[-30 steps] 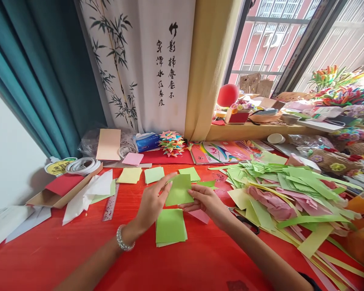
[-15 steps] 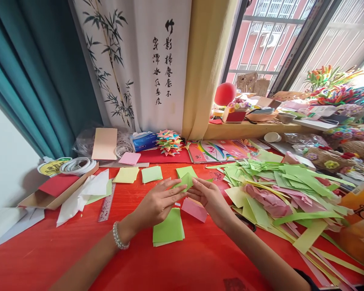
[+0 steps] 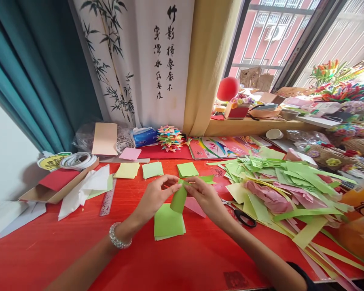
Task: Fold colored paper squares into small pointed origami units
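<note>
My left hand [image 3: 154, 198] pinches one upper corner of a green sheet of paper [image 3: 178, 201] between thumb and fingers. On the other upper corner, my right hand [image 3: 205, 199] grips with its fingertips close to the left ones. The sheet is bent and hangs down over a stack of green paper squares [image 3: 169, 224] on the table. Partly hidden behind my right hand lies a pink paper square [image 3: 194, 207]. Beyond my hands sits another small green stack [image 3: 187, 169]. Black-handled scissors [image 3: 245, 218] lie right of my right forearm.
A big heap of green, yellow and pink paper strips [image 3: 279, 182] covers the right side. Pale green squares [image 3: 153, 170], yellow squares [image 3: 127, 170] and a clear ruler [image 3: 107, 199] lie left. A cardboard tray [image 3: 56, 195] and a folded paper model [image 3: 170, 138] stand farther off on the red table [image 3: 133, 258].
The green sheet has turned from lying flat between spread fingers to hanging down, pinched by both hands. My hands have come closer together, and the scissors' handle shows more.
</note>
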Tool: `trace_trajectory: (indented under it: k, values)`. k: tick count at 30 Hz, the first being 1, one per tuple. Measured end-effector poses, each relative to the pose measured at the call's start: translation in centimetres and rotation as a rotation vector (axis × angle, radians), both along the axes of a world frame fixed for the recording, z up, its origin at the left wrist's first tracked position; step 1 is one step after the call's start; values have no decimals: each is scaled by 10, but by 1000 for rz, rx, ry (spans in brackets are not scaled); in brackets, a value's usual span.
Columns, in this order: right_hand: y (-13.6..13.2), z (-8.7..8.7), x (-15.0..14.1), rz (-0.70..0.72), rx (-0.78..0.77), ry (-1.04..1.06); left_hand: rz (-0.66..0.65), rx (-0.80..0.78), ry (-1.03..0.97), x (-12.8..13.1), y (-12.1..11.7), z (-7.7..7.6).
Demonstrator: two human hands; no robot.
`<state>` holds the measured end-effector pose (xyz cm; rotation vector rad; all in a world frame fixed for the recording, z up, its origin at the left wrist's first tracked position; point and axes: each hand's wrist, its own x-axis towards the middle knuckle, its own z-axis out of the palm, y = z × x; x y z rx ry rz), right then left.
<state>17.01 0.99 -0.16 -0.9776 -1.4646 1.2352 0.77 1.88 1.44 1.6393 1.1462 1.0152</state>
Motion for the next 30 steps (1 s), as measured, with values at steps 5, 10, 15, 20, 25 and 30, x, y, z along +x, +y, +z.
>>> trace_trajectory:
  k: [5, 10, 15, 20, 25, 30]
  values:
    - [1, 2, 1, 14, -110, 122, -1, -34, -52, 0, -2, -1]
    - [2, 4, 1, 40, -140, 191, -11, -57, -104, 0, -2, -1]
    - [1, 5, 0, 35, -142, 206, 2, -57, -130, 1, -1, -3]
    - [0, 5, 0, 45, -125, 188, -3, -48, -162, 2, -2, -6]
    - [-1, 4, 0, 46, -122, 168, 7, -51, -166, 2, -2, -6]
    - [-2, 5, 0, -17, -90, 142, -34, -105, -97, 1, -1, -8]
